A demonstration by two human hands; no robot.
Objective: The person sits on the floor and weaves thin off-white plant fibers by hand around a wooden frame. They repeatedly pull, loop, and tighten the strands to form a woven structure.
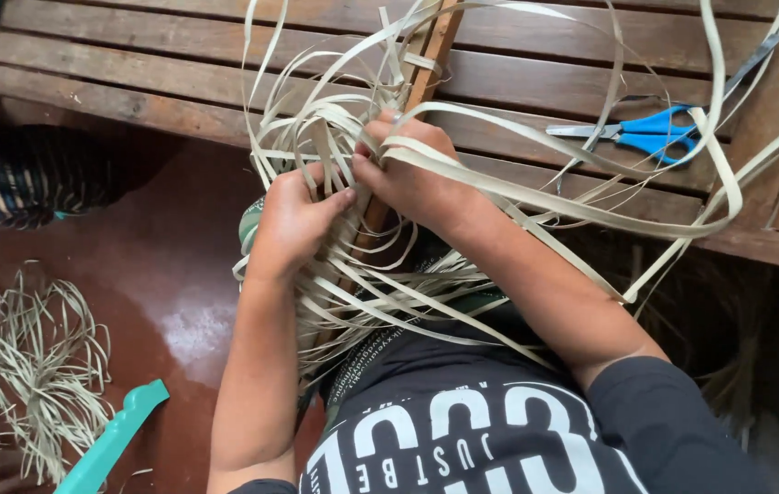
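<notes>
A tangle of pale flat weaving strips (334, 128) loops over a slim wooden stick (433, 55) that slants up toward a wooden slatted bench (133, 64). My left hand (293, 220) pinches several strips low on the stick, fingers curled in among them. My right hand (412, 174) sits just to its right, closed on the strips and pressing against the stick. More strips arc out to the right and hang across my forearm and lap.
Blue-handled scissors (645, 133) lie on the bench at upper right. A heap of cut strips (23, 366) and a teal plastic piece (110, 439) rest on the reddish floor at lower left. A dark patterned cloth (14, 178) lies at the left.
</notes>
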